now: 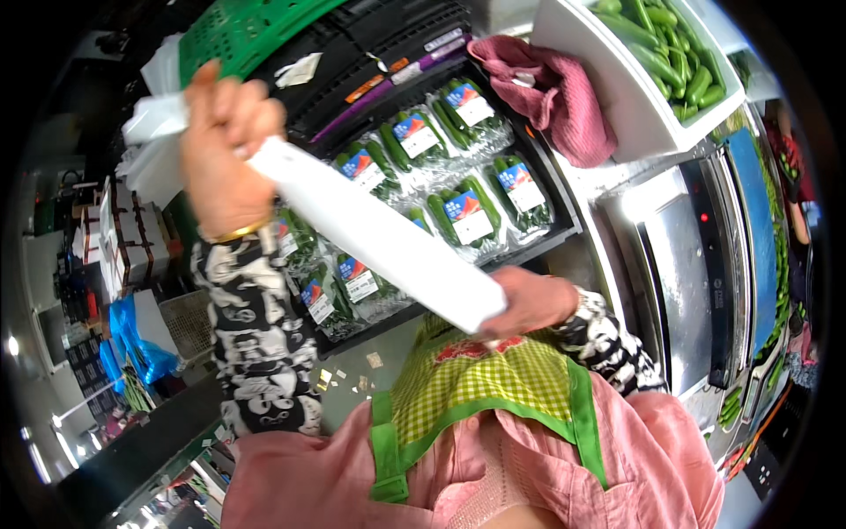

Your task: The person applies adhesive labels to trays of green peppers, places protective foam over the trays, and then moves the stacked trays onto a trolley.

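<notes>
A long white strip of folded sheet material (390, 235) runs slantwise in front of me; whether it is plastic, foam or paper I cannot tell. My left hand (231, 152), slightly blurred, is closed around its upper end, and white material also shows on the hand's far side. At the lower end, near my apron, my right hand (529, 301) grips the strip. Beneath it sits a black plastic crate (562, 228) with several clear-wrapped packs of cucumbers (462, 211), each bearing a printed label. Part of the packs is hidden by the strip.
A pink cloth (581, 112) hangs over the crate's right corner. Beyond it stands a white box (608, 99) of green vegetables (687, 59). A steel wrapping machine (674, 264) is on the right. A green crate (251, 33) is at the upper left; scraps (375, 360) litter the floor.
</notes>
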A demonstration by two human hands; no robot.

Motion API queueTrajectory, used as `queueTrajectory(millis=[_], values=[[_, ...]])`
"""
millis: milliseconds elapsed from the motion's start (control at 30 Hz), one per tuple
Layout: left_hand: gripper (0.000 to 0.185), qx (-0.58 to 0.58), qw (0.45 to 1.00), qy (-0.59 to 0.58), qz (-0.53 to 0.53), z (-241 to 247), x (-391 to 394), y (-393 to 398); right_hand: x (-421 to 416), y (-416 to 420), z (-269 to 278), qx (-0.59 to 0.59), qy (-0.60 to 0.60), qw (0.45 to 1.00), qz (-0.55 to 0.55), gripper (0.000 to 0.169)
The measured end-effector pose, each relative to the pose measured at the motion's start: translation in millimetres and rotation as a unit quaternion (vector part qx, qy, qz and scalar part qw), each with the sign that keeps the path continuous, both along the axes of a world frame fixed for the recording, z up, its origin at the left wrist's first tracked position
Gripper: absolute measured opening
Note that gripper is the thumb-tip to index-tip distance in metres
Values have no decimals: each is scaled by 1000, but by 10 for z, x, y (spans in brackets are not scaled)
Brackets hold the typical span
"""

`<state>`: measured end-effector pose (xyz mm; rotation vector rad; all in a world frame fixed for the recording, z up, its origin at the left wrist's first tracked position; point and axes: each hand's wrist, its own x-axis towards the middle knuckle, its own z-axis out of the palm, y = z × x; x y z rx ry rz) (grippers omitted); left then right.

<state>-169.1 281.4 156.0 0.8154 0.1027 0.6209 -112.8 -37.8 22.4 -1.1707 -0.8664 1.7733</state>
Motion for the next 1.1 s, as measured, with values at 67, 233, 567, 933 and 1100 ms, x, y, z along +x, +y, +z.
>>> queueTrajectory(millis=[67,233,567,933,1100], values=[[20,38,993,8,113,149,-549,545,131,-326,-52,9,26,999,-19,25],[19,65,914,128,380,-114,-1948,1714,-89,-995,154,-47,-70,994,73,26],[54,387,763,381,350,-369,-2968,1245,12,-182,1485,-18,-242,933,-264,15],[40,211,972,105,-16,-93,-1879,-1045,-1444,2162,2408,330,-273,873,-234,25],[26,176,977,121,29,-435,-2232,-688,-1073,2365,2411,384,-306,841,-226,27]])
